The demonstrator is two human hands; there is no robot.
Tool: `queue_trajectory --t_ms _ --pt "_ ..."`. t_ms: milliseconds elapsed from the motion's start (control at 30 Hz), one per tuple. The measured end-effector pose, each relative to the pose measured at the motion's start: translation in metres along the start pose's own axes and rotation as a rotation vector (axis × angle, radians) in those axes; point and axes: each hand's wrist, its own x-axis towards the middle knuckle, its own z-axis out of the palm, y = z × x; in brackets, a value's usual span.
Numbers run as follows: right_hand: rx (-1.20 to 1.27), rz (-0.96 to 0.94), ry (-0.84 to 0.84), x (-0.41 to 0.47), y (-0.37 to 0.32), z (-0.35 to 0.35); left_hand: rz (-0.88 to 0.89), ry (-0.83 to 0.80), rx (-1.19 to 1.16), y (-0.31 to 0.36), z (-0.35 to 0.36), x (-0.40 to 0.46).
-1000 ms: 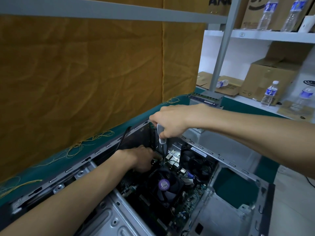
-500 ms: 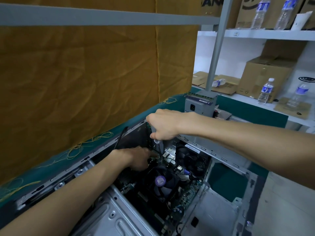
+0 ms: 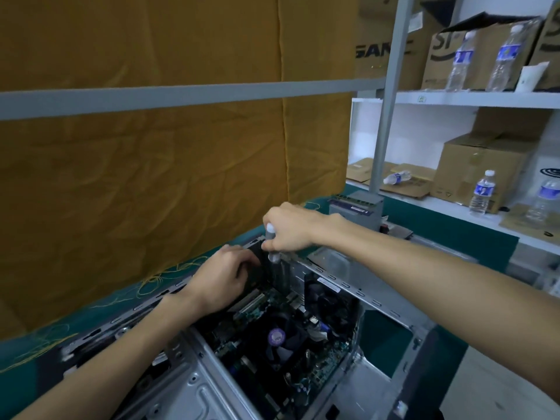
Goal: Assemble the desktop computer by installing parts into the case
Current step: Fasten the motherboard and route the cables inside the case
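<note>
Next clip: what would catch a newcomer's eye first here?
Two bare arms meet over an open case lying on a green-covered bench: the right hand grips a screwdriver upright at the case's far end, and the left hand holds a dark part beside it. Below them sits a black fan with a purple hub. A big mustard cloth fills the wall behind.

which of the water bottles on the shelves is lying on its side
The bottle on the flattened cardboard, on the lower shelf just right of the grey upright post. The other bottles on both shelves, like the one beside the box, stand upright.
</note>
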Motion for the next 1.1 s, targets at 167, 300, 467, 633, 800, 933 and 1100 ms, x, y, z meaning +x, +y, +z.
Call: queue_trajectory --t_ms 167,300,467,633,800,933,1100 --pt "0.361 0.11 0.151 -0.017 0.03 -0.022 -0.029 0.179 0.129 -0.004 0.001 0.002" --pt "1.251 0.318 0.259 -0.068 0.093 -0.02 -0.117 0.177 0.076 -0.013 0.009 0.011" --pt "1.603 0.39 0.004 -0.095 0.117 0.047 -0.153 0.091 0.186 -0.001 0.031 0.045" --pt "0.896 0.668 0.304 -0.06 0.142 0.116 -0.097 0.066 0.236 0.003 0.051 0.054" --pt "0.465 0.628 0.26 -0.014 0.167 0.158 -0.054 0.07 0.226 -0.006 0.05 0.05" --pt "0.373 0.62 0.262 0.007 0.173 0.167 -0.047 0.064 0.222 -0.005 0.049 0.051" --pt "0.306 0.643 0.279 0.02 0.178 0.177 -0.024 0.085 0.225 -0.007 0.05 0.052"
